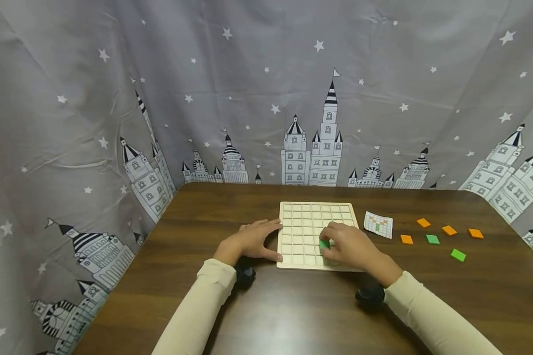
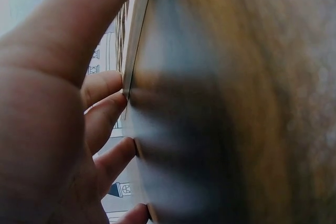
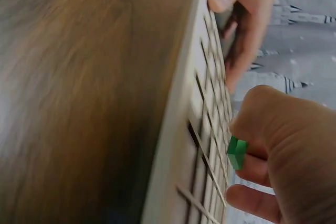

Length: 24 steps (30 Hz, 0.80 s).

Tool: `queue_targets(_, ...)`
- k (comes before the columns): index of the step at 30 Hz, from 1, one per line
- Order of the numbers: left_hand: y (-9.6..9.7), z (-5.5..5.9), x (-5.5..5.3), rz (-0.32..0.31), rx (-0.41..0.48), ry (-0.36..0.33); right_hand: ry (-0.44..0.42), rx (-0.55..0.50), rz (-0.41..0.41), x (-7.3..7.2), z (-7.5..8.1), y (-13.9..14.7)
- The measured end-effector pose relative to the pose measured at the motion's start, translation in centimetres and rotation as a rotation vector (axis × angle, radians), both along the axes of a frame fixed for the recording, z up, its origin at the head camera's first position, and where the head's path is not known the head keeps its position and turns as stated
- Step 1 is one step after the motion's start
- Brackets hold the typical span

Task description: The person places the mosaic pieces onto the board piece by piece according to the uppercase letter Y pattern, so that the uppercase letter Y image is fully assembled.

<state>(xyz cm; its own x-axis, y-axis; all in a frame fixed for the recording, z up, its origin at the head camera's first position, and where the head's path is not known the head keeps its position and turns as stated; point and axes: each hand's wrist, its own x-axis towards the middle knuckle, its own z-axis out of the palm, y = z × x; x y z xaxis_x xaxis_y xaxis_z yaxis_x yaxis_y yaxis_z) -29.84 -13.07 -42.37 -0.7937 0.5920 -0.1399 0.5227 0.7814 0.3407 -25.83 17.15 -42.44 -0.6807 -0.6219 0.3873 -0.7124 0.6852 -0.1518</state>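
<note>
A pale wooden grid board (image 1: 299,241) with raised dividers lies flat on the table. My right hand (image 1: 351,244) is over its right half, pinching a green square tile (image 1: 324,245) between thumb and fingers; in the right wrist view the green tile (image 3: 237,152) shows close over the cells. At the board's left edge rests my left hand (image 1: 253,240), thumb and fingers spread, the fingertips right at the rim. The left wrist view shows these fingers (image 2: 113,161) extended along the board's side.
Right of the board lies a small printed card (image 1: 378,225) with a coloured grid pattern. Farther right several orange tiles (image 1: 423,223) and two green tiles (image 1: 433,239) are scattered on the brown wooden table (image 1: 275,315). A grey curtain (image 1: 248,98) with castles hangs behind.
</note>
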Motion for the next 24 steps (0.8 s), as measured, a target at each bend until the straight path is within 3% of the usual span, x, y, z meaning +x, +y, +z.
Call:
queue_targets(6,0.23,-0.04,0.20,0.015,-0.003,-0.016,-0.098,0.030,-0.016,-0.34,-0.85,-1.06)
queue_targets(13,0.20,0.26,0.04,0.017,0.007,0.004,-0.127,0.042,-0.032,-0.46,-0.60,-1.10)
queue_targets(24,0.14,-0.28,-0.11,0.017,0.012,0.002,-0.171,0.034,-0.027,-0.47,-0.49,-0.93)
